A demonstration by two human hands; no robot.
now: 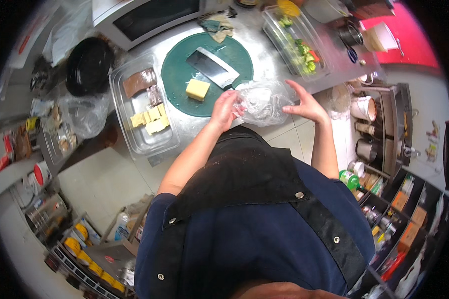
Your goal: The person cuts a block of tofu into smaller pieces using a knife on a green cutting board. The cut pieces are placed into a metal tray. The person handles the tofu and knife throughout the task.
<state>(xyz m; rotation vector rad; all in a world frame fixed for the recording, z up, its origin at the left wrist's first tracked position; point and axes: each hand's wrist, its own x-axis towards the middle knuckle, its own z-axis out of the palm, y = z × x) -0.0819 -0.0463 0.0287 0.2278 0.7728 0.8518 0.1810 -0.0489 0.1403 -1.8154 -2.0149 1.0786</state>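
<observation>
My left hand (224, 109) grips the near left side of a clear plastic bag (263, 102) at the counter's front edge. Just right of the bag, my right hand (307, 104) has its thumb and fingers spread, holding nothing; its thumb tip is close to the plastic. Behind them lies a round green cutting board (176, 74) with wet spots. A cleaver (213, 67) rests across it, its handle partly hidden by my left hand and the bag. On the board's near part sits a pale yellow block (198, 89), perhaps egg tofu or cheese.
Left of the board, a clear plastic tray (134, 144) holds yellow pieces (151, 119) and a brown slab (139, 82). A clear container (280, 52) with cut vegetables (305, 58) stands to the right. Beyond are a microwave (153, 18), a cloth (217, 27), a black pan (89, 66) and scissors (351, 55).
</observation>
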